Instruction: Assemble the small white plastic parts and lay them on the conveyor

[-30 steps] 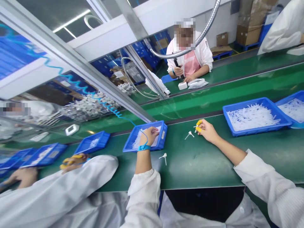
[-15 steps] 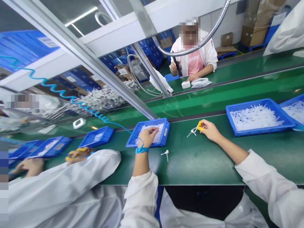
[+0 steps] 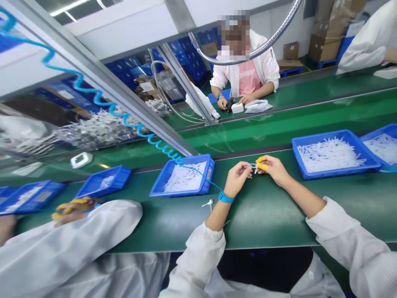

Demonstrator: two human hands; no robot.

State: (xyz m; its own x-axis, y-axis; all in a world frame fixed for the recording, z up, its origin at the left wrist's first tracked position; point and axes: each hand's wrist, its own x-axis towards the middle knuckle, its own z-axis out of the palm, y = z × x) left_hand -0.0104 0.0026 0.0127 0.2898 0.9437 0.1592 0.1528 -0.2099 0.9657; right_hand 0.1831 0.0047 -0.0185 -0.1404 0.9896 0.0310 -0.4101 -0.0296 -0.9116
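My left hand (image 3: pixel 238 179) has a blue wrist strap (image 3: pixel 226 197) on it and pinches a thin white plastic piece. Fingertip to fingertip with it, my right hand (image 3: pixel 274 169) is closed on a small white plastic part (image 3: pixel 255 166) with thin stems. Yellow coverings (image 3: pixel 262 165) wrap the thumb and a finger of my right hand. Where the two pieces meet is partly hidden by my fingers. A similar branched white part (image 3: pixel 209 204) lies on the green work surface (image 3: pixel 266 219), just left of my left forearm.
A blue tray (image 3: pixel 152 193) of white pieces stands left of my hands; a larger blue tray (image 3: pixel 336 170) is at the right. A coiled blue cord (image 3: pixel 158 142) runs to my wrist strap. A co-worker's sleeve (image 3: pixel 102 223) is close on the left; another person (image 3: pixel 248 78) sits opposite.
My left hand has come out of the left tray and moved right to meet my right hand, with a thin white piece. The view has shifted slightly. The person opposite has lowered a dark tool.
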